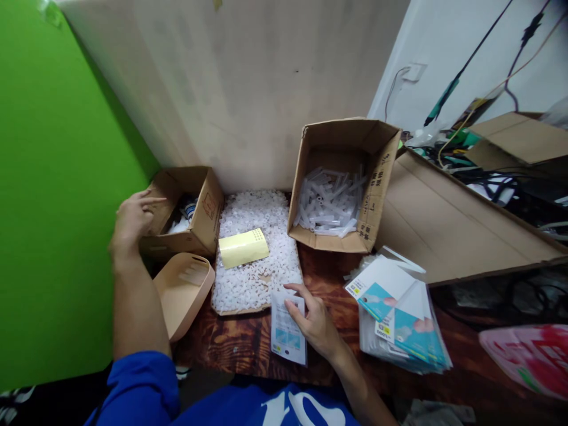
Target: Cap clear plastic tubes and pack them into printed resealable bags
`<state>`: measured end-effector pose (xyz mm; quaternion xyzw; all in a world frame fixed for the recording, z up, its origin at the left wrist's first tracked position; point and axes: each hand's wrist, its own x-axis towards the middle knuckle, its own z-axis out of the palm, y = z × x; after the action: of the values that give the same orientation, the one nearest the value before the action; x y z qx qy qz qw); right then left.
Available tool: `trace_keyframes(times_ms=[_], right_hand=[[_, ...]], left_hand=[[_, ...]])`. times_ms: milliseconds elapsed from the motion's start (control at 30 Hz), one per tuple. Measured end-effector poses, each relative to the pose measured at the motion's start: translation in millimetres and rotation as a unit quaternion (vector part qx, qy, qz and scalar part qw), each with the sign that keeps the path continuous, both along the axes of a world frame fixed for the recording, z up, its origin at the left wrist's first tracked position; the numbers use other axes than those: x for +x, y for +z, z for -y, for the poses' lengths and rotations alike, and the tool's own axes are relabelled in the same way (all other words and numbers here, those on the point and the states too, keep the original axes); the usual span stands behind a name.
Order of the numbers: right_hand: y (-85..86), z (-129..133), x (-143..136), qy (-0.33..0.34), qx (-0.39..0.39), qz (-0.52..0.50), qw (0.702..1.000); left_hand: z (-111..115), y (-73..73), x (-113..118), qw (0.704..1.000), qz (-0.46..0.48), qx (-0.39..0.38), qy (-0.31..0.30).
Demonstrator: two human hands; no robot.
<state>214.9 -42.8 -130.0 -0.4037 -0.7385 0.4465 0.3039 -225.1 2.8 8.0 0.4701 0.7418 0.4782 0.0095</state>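
Note:
My left hand [133, 222] is at the left rim of a small cardboard box [208, 207], its fingers stretched out and nothing visible in them. Inside that box lie white items and a blue-and-white object [190, 210], partly hidden. Near the table's front edge, my right hand [316, 324] grips a clear packet with a printed card [284, 334] between thumb and fingers. Just beyond the packet is a cardboard tray of small white plastic pieces [252, 207], with a yellow sticker sheet [244, 247] on top.
A tilted cardboard box [381, 189] holds clear plastic tubes [331, 198]. To the right lies a stack of printed packets [403, 319]. A beige bin [184, 296] stands below my left forearm. A green panel [57, 195] borders the left; cables [497, 183] clutter the far right.

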Motion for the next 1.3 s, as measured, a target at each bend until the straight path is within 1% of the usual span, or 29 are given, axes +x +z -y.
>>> trace_keyframes(times_ms=[67,133,233,300,367,400,433,467,500,533,567,600,633,667,700,733,767,800,833,900,933,967,1033,1100,1167,1233,1300], right_hand=[[0.2,-1,0,-0.002,-0.001,0.002,1.000],[1.0,-1,-1,0.002,-0.001,-0.002,1.000],[2.5,-2,-3,0.012,0.008,-0.005,1.000],[2.8,-2,-3,0.019,0.012,-0.003,1.000],[2.2,-2,-4,0.017,0.012,-0.003,1.000],[1.7,-2,-4,0.005,0.011,-0.004,1.000],[1.1,-2,-5,-0.019,0.012,-0.007,1.000],[0.6,-2,-6,-0.054,0.014,-0.013,0.998],[0.6,-2,-8,-0.097,0.016,-0.019,0.995],[1.2,-1,-8,-0.141,0.019,-0.027,0.990],[2.8,0,-9,-0.174,0.023,-0.038,0.984],[5.2,2,-8,-0.187,0.028,-0.051,0.981],[8.6,4,-7,-0.174,0.034,-0.066,0.982],[12.6,7,-6,-0.139,0.037,-0.084,0.986],[17.0,10,-4,-0.089,0.037,-0.104,0.990],[21.2,13,-2,-0.038,0.033,-0.126,0.991],[25.0,14,-1,-0.001,0.024,-0.148,0.989],[28.0,14,0,0.011,0.011,-0.168,0.986],[30.1,13,1,-0.003,-0.004,-0.187,0.982],[31.9,6,-1,-0.069,-0.031,-0.218,0.973],[32.1,1,-1,-0.098,-0.042,-0.228,0.968],[32.1,-4,-2,-0.115,-0.051,-0.234,0.964],[32.8,-13,-2,-0.111,-0.053,-0.236,0.964],[34.3,-18,-1,-0.097,-0.039,-0.239,0.965],[35.8,-20,0,-0.100,-0.012,-0.239,0.966],[35.8,-20,1,-0.116,0.022,-0.225,0.967],[33.2,-19,1,-0.131,0.052,-0.207,0.968]], left_hand=[[2,0.3,4,0.999,0.032,-0.007,-0.006],[1,-0.3,6,0.998,0.050,-0.025,0.005],[-5,1.7,4,0.998,0.017,-0.029,0.047],[-5,6.2,4,0.998,-0.007,-0.022,0.056],[2,11.3,17,0.997,-0.028,-0.001,0.075],[10,12.8,30,0.996,-0.032,0.018,0.083],[19,12.7,50,0.995,-0.038,0.036,0.090],[31,10.4,75,0.995,-0.018,0.070,0.075],[44,5.6,104,0.996,0.004,0.080,0.030],[58,-1.9,135,0.997,0.017,0.060,-0.048],[71,-11.9,167,0.988,0.026,0.027,-0.148],[82,-23.8,198,0.970,0.023,-0.016,-0.240],[91,-36.9,225,0.949,0.009,-0.063,-0.310],[98,-50.3,248,0.933,0.000,-0.081,-0.349],[101,-63.0,266,0.931,-0.005,-0.066,-0.358],[102,-74.4,278,0.938,0.001,-0.039,-0.344],[101,-84.0,285,0.948,0.011,0.000,-0.319],[100,-91.4,288,0.958,0.028,0.041,-0.283],[97,-96.6,287,0.965,0.050,0.071,-0.248],[93,-101.3,280,0.968,0.108,0.089,-0.209],[91,-101.5,276,0.964,0.138,0.079,-0.211],[90,-100.9,272,0.958,0.165,0.059,-0.227],[88,-99.3,266,0.942,0.198,0.018,-0.272],[85,-99.2,265,0.933,0.203,-0.004,-0.298],[82,-101.6,265,0.938,0.184,0.005,-0.294],[78,-106.1,266,0.954,0.149,0.040,-0.257],[76,-111.9,267,0.968,0.121,0.079,-0.203]])
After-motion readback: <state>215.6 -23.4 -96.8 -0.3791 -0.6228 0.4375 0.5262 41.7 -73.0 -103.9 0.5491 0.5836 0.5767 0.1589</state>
